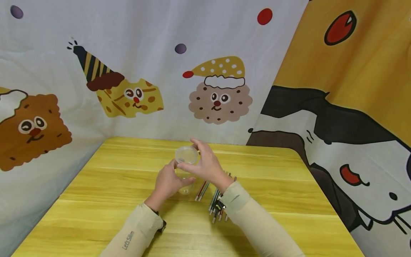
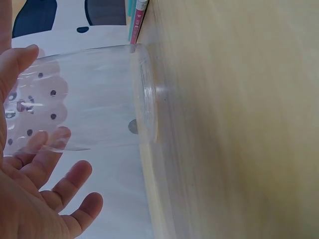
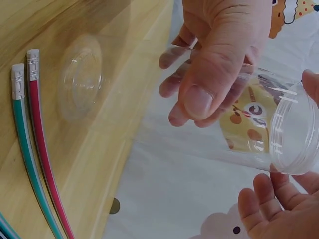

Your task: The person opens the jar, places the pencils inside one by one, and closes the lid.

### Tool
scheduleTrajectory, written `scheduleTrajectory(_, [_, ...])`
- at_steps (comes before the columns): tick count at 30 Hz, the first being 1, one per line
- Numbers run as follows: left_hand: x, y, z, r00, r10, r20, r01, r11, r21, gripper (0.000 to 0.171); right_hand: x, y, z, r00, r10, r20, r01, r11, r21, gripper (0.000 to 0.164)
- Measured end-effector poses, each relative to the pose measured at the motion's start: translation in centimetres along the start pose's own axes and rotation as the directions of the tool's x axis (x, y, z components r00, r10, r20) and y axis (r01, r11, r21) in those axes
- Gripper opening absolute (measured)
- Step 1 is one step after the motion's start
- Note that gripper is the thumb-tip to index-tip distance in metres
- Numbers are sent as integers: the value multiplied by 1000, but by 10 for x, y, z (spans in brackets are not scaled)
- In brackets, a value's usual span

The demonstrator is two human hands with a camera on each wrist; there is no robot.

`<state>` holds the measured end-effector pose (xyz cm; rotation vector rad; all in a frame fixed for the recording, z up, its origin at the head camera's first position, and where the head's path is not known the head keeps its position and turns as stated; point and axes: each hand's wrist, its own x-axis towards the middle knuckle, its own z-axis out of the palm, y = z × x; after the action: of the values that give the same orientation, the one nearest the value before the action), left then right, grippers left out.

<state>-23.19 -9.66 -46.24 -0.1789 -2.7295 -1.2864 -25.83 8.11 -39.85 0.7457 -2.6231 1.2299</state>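
A clear plastic jar (image 1: 185, 189) stands upright on the table, its base close to the wood in the left wrist view. My left hand (image 1: 167, 181) holds the jar around its upper body, thumb on one side and fingers on the other. At the top, my right hand (image 1: 207, 163) grips the jar's clear round lid (image 1: 187, 155) between thumb and fingers. Ridges at the jar's neck (image 3: 280, 134) show in the right wrist view. Inside the transparent body I see only the backdrop showing through.
Several striped pencils (image 1: 214, 200) with white erasers lie right of the jar, partly under my right forearm. A green pencil (image 3: 27, 139) and a red pencil (image 3: 42, 134) are nearest its base. Behind the wooden table (image 1: 106, 171) hangs a cartoon-printed cloth (image 1: 154, 28).
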Motion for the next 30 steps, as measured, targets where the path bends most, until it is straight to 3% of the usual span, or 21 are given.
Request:
scheduleTrajectory(10, [-1,0,1,1000,-30,8,30,999,-17,82,1,6,-1,998,-59,30,56,994,95,90])
scheduleTrajectory(20, [-2,-2,2,999,-36,19,37,999,-32,84,-2,8,-1,998,-52,45,47,993,113,88])
scheduleTrajectory(24, [-1,-3,3,999,-43,22,44,999,-27,87,-3,5,-3,999,-40,26,35,989,146,84])
scheduleTrajectory(30, [2,-3,4,998,-57,6,57,998,-30,84,0,-1,-16,995,-69,-71,85,965,250,79])
